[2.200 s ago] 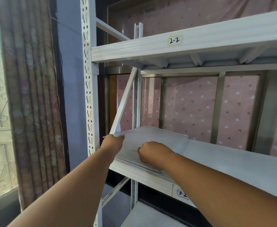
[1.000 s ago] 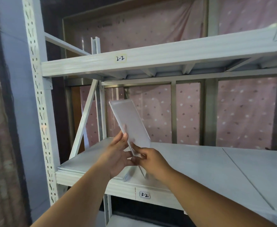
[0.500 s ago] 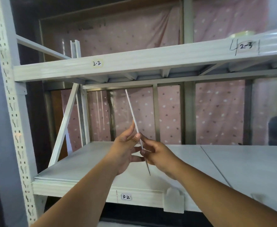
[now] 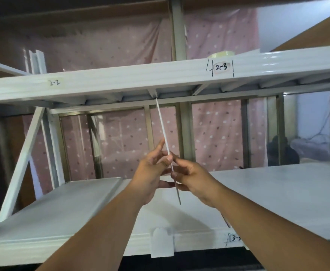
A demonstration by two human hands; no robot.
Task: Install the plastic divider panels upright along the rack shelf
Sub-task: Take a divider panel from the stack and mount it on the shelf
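I hold one thin white plastic divider panel (image 4: 162,126) edge-on, so it shows as a narrow, nearly upright strip leaning left at the top. Its top end reaches the underside of the upper shelf beam (image 4: 121,79); its bottom end hangs just above the lower rack shelf (image 4: 277,192). My left hand (image 4: 152,173) pinches the panel from the left with thumb and fingers. My right hand (image 4: 189,178) grips it from the right, slightly lower. A stack of flat panels (image 4: 62,208) lies on the shelf's left part.
A white clip tab (image 4: 162,244) sits on the lower shelf's front beam below the panel. Labels read 2-2 (image 4: 54,82) and 2-3 (image 4: 220,67) on the upper beam. A tape roll (image 4: 221,53) rests on top. A white diagonal brace (image 4: 21,163) stands at the left.
I lifted one panel off the flat stack, turned it edge-on and upright, and carried it right along the shelf. Its top now meets the upper shelf's underside.
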